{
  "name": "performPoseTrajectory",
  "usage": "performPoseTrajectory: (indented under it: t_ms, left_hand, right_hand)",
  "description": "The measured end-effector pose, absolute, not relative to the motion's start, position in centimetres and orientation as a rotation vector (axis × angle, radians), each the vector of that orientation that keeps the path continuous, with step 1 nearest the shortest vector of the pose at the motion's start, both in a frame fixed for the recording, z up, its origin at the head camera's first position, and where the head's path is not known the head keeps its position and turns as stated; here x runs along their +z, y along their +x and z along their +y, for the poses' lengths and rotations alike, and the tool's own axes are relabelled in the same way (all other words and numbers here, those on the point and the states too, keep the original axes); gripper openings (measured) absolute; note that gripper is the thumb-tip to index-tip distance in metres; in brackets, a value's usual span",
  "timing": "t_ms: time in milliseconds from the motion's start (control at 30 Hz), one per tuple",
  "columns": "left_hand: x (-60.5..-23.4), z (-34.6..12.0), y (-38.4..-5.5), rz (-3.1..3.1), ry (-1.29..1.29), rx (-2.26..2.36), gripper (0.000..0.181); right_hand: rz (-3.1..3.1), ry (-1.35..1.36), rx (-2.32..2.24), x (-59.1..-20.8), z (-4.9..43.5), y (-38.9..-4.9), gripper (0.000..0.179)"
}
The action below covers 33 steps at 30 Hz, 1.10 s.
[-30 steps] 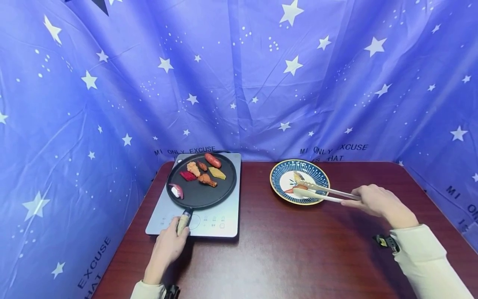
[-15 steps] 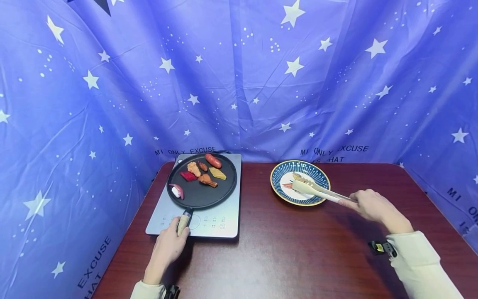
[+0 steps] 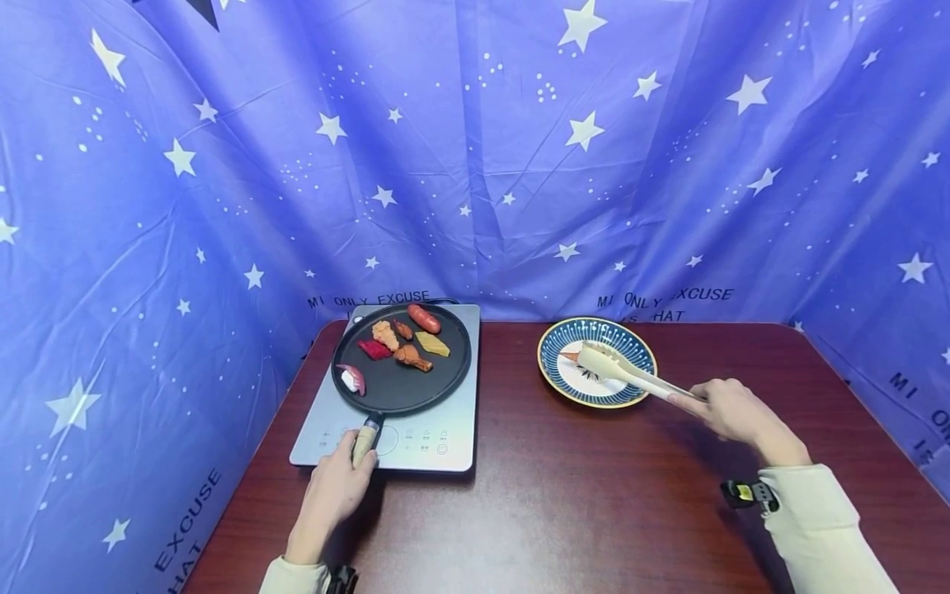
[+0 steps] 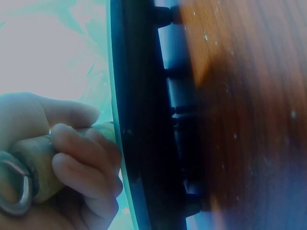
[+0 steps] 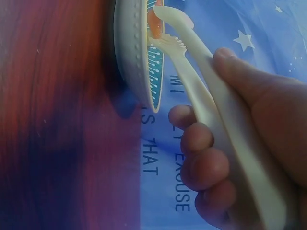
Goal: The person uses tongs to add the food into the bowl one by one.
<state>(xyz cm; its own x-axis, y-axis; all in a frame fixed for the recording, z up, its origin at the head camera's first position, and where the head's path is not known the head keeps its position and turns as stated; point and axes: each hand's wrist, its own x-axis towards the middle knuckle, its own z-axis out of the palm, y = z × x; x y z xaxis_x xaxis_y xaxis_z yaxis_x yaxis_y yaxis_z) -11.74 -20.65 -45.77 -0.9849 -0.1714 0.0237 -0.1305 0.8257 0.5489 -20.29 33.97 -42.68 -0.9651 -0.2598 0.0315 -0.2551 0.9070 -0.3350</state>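
My left hand point(image 3: 337, 487) grips the wooden handle point(image 3: 364, 444) of a round black frying pan point(image 3: 389, 389). In the left wrist view, curled fingers wrap this handle, which ends in a metal ring point(image 4: 24, 189). My right hand point(image 3: 745, 418) holds cream-coloured tongs point(image 3: 627, 375) above a blue-patterned plate point(image 3: 549, 375). Between the tong tips in the right wrist view lies an orange food piece point(image 5: 154, 24); I cannot tell if they pinch it firmly. Only the piece's pointed end shows in the head view. Any other food on the plate is hidden behind the tongs.
The pan sits on a silver induction cooker point(image 3: 453, 412). It carries a sausage point(image 3: 424, 318), a drumstick point(image 3: 411, 356), a yellow piece point(image 3: 432, 343), a red piece point(image 3: 374, 350) and other bits of food. A blue star-printed curtain point(image 3: 475, 165) surrounds the dark red table point(image 3: 534, 511).
The tongs' arms have come closer together over the plate, around the orange piece. My right hand has shifted slightly left and nearer. My left hand stays on the handle.
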Motion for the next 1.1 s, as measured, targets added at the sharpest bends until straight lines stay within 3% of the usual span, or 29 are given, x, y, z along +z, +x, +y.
performPoseTrajectory:
  t_ms: [1100]
  left_hand:
    - [-45.7,-20.7,-11.8,-2.940,0.246,-0.881,0.038]
  right_hand:
    - [2.973,-0.248,-0.872,-44.7,31.0,-20.8,0.048]
